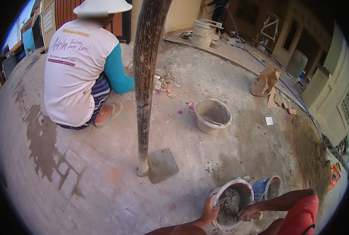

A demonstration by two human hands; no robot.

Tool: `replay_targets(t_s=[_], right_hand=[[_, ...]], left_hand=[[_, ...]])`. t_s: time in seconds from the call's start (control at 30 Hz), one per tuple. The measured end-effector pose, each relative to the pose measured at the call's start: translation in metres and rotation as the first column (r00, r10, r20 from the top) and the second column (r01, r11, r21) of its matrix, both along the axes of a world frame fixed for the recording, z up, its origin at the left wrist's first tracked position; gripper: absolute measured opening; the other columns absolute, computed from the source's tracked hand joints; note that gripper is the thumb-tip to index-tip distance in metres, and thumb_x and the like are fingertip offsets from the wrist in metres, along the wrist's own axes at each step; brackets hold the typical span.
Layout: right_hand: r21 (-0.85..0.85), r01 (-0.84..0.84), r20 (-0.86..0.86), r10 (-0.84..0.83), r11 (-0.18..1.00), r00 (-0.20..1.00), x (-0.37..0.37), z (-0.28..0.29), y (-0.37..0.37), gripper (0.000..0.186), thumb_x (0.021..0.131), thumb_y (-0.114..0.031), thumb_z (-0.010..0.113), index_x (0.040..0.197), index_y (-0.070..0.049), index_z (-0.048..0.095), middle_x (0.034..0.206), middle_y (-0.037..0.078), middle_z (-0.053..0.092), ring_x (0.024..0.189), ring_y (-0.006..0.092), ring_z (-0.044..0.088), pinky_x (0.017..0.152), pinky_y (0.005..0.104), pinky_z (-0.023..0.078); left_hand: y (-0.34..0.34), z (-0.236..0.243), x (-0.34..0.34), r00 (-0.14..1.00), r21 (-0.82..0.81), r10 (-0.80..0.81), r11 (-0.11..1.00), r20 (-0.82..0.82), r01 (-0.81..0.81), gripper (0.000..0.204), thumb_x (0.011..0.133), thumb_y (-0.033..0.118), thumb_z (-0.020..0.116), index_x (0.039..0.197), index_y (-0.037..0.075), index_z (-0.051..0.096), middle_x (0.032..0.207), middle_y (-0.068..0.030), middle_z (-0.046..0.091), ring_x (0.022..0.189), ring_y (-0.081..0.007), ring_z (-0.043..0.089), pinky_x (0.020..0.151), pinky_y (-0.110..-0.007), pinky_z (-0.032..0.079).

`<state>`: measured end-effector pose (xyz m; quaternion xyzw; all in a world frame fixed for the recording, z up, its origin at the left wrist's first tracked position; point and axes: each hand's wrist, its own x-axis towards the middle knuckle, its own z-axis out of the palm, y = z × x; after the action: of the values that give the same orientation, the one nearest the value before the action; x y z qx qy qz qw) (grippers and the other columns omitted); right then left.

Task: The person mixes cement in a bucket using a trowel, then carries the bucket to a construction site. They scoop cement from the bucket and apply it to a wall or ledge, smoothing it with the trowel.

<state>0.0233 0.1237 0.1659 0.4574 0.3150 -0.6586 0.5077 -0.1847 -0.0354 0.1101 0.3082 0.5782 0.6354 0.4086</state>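
Observation:
At the lower right, my left hand [209, 211] grips the near-left rim of a pale bucket [246, 188], with its fingers over the edge. Wet grey mortar [228, 200] lies inside the bucket. My right hand [247, 212] is closed around the wooden handle [257, 215] of what looks like a trowel. Its metal end dips into the mortar and is mostly hidden. Right beside this bucket is a blue and white bucket [260, 186], tilted or lying over. A hoe with a long wooden handle [145, 78] stands upright further left, its flat blade [163, 166] on the ground.
A second pale bucket [213, 127] stands ahead. At the left a person [74, 74] in a white hat crouches by rubble [167, 84]. Behind are a paper sack [265, 80], a blue hose [256, 62], a large bucket [203, 34] and another person [220, 13].

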Motion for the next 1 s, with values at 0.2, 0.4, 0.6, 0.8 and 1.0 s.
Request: replay_targets(t_s=[0.2,0.4,0.6,0.8,1.0], right_hand=[[-0.102,0.388,-0.058,-0.394,0.916,0.917,-0.012,0.004,-0.041,0.01,0.09,-0.015,0.06,0.084,-0.011,0.054,0.066,-0.005,0.044,0.054,0.0059,0.042,0.046,0.0227,0.035],[-0.151,0.671,-0.104,-0.686,0.726,0.72,-0.018,0.011,-0.074,0.014,0.088,-0.01,0.061,0.077,-0.011,0.052,0.063,-0.004,0.043,0.052,0.0084,0.044,0.046,0.0247,0.037],[-0.377,0.868,-0.107,-0.946,0.322,0.305,-0.049,-0.008,-0.097,0.013,0.089,-0.008,0.056,0.078,-0.011,0.049,0.067,-0.003,0.044,0.052,0.0063,0.043,0.045,0.0212,0.039],[-0.433,0.9,0.02,-0.998,0.04,0.053,-0.066,0.0,-0.091,0.011,0.088,-0.007,0.054,0.079,-0.01,0.049,0.067,-0.003,0.044,0.051,0.0065,0.042,0.043,0.021,0.039],[-0.127,0.878,-0.312,-0.859,0.462,0.407,-0.043,0.027,-0.071,0.009,0.085,-0.009,0.06,0.088,-0.008,0.052,0.069,0.0,0.048,0.052,0.0085,0.046,0.042,0.0243,0.039]], left_hand=[[-0.007,0.0,-0.019,0.996,-0.006,-0.021,1.0,0.09,0.022,0.045,0.079,0.006,0.053,0.123,0.001,0.049,0.082,-0.0119,0.058,0.07,-0.0161,0.053,0.065,-0.032,0.045],[-0.008,0.01,-0.024,0.985,-0.028,-0.023,0.999,0.173,0.028,0.046,0.077,0.0,0.048,0.123,0.0,0.048,0.088,-0.0038,0.053,0.078,-0.0108,0.046,0.069,-0.027,0.041],[0.002,-0.004,-0.026,0.986,0.05,0.049,0.997,0.16,-0.058,0.049,0.074,-0.004,0.042,0.123,-0.003,0.048,0.096,-0.0038,0.053,0.082,-0.0105,0.046,0.072,-0.025,0.041],[0.013,-0.004,-0.031,0.972,0.044,0.04,0.998,0.232,-0.052,0.05,0.074,-0.005,0.043,0.124,-0.003,0.046,0.103,-0.0052,0.054,0.09,-0.0108,0.048,0.08,-0.024,0.041],[0.017,0.0,-0.032,0.964,0.055,0.019,0.998,0.267,-0.035,0.05,0.074,-0.005,0.043,0.124,-0.002,0.046,0.104,-0.0063,0.054,0.093,-0.0115,0.048,0.082,-0.025,0.04]])
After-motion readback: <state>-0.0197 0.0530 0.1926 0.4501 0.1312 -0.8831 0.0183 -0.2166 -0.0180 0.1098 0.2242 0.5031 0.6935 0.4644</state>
